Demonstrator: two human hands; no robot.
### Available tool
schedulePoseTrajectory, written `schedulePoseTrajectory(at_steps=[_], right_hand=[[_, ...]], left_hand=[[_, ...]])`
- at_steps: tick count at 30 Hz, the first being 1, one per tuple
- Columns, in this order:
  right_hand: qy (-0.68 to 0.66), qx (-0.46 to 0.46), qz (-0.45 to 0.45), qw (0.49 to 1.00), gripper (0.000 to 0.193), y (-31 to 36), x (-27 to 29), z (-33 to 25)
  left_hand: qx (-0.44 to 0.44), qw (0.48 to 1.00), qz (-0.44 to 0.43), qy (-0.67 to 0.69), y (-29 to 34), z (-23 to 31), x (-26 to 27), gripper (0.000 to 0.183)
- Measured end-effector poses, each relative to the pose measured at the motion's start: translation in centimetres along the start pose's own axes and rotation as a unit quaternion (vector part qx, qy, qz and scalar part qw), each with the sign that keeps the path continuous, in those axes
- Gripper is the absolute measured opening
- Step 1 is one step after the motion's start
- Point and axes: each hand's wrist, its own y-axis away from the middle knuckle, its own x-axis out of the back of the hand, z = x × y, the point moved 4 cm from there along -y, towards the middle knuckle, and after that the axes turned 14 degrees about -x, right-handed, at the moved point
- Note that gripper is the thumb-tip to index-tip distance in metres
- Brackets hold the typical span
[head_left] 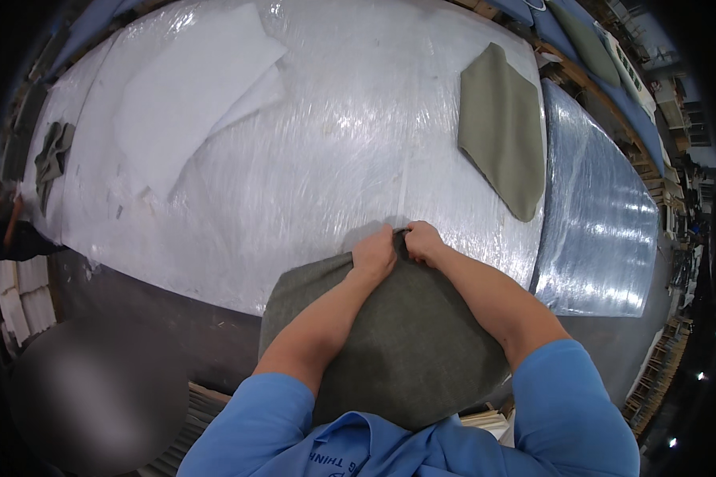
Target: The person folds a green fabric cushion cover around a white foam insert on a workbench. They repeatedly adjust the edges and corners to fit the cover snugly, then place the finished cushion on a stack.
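Observation:
A large piece of dark grey-green fabric (402,342) hangs in front of me, over the near edge of a table wrapped in clear plastic film (334,151). My left hand (375,254) pinches its upper edge, the fingers closed on the cloth. Close beside it, my right hand (425,242) grips the same edge, and the cloth bunches between the two hands. A lighter olive fabric piece (501,131) lies flat on the table, beyond my right hand. White sheet material (195,87) is spread over the far left of the tabletop.
A crumpled dark green cloth (52,159) rests at the table's left end, near another person's arm (13,222). To the right adjoins a film-wrapped blue-grey surface (593,215). Wooden racks (652,374) stand at the far right. A blurred round patch covers the lower left.

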Motion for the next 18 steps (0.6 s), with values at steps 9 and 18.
schedulePoseTrajectory(at_steps=[9, 18], right_hand=[[0.066, 0.095, 0.198, 0.973, 0.024, -1.0, -0.9, -0.7], [0.062, 0.138, 0.194, 0.969, 0.026, -0.3, -0.5, -0.8]], left_hand=[[-0.023, 0.999, 0.037, 0.03, -1.2, -1.5, -0.8, 0.015], [-0.02, 0.999, 0.008, -0.041, -1.4, -0.8, -0.3, 0.014]])
